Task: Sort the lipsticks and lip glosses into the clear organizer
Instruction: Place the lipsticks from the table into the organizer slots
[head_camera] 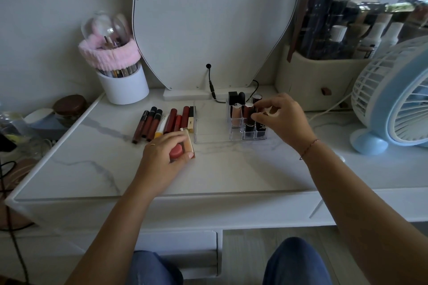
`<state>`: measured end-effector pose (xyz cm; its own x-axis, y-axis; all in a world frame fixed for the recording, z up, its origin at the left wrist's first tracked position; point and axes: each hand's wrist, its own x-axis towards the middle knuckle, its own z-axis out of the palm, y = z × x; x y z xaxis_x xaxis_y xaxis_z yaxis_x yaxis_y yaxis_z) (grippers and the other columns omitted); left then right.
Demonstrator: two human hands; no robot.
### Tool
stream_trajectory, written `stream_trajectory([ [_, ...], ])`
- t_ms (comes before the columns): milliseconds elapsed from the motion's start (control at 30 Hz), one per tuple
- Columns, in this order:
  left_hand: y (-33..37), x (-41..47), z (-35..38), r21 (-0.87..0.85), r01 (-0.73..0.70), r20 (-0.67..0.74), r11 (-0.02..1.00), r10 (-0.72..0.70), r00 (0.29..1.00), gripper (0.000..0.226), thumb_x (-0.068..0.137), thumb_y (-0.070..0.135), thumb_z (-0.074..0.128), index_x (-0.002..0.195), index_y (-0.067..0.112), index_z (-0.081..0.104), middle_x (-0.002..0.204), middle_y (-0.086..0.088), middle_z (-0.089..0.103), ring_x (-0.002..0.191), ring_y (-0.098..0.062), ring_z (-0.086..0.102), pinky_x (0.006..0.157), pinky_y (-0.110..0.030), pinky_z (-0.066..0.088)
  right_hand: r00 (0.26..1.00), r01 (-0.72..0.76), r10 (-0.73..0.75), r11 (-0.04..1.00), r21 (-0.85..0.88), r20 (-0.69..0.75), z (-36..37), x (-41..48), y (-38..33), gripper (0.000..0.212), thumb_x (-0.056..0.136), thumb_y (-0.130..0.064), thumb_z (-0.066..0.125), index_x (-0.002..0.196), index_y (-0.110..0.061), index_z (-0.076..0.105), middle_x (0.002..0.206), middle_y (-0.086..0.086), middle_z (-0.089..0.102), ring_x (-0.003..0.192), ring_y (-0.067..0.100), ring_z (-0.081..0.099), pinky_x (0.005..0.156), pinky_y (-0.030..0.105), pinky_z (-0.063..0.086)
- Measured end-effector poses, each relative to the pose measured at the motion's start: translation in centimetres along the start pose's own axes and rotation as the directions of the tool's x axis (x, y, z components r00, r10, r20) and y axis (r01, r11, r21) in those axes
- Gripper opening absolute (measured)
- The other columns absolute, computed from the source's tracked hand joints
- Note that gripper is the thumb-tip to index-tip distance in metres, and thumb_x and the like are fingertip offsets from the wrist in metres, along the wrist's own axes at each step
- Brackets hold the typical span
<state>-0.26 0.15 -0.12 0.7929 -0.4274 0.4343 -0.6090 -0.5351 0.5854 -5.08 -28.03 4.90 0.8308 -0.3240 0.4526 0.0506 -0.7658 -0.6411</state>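
White marble-patterned table [231, 169] fills the view, set against a pale wall with a curved mirror [215, 18] standing at the back. The clear organizer [212, 133] sits near the middle of the table, in front of the mirror's base. Its right-hand compartments hold upright lipsticks [236, 115], most with dark caps, while its left part is bare. The right hand [281, 118] reaches over those compartments, thumb and fingers pinching a dark lipstick [253, 114] that stands among the others. Just left of the organizer, a row of lip glosses [162, 122] lies flat, side by side and touching. At the near end of that row the left hand [162, 157] rests on the table, its fingers curled round a red-capped tube [176, 151], with a beige tube [189, 142] against the fingertips. Farther out are a white cup [126, 88] wrapped with a pink headband at back left, a cosmetics case [308, 83] at back right, and a blue-and-white fan [393, 99] beside it.
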Motion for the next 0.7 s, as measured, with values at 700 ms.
stream_trajectory([
  [700, 0.0, 0.0, 0.1, 0.015, -0.018, -0.002, 1.000, 0.018, 1.000, 0.033, 0.080, 0.016, 0.072, 0.112, 0.014, 0.066, 0.124, 0.009, 0.058, 0.117, -0.009, 0.052, 0.100, -0.026, 0.038, 0.942, -0.330, 0.332, 0.884, -0.333, -0.052, -7.7, -8.6, 6.4, 0.037, 0.075, -0.019, 0.071, 0.109, -0.010, 0.059, 0.098, 0.011, 0.063, 0.090, 0.030, 0.057, 0.078, 0.034, 0.043],
])
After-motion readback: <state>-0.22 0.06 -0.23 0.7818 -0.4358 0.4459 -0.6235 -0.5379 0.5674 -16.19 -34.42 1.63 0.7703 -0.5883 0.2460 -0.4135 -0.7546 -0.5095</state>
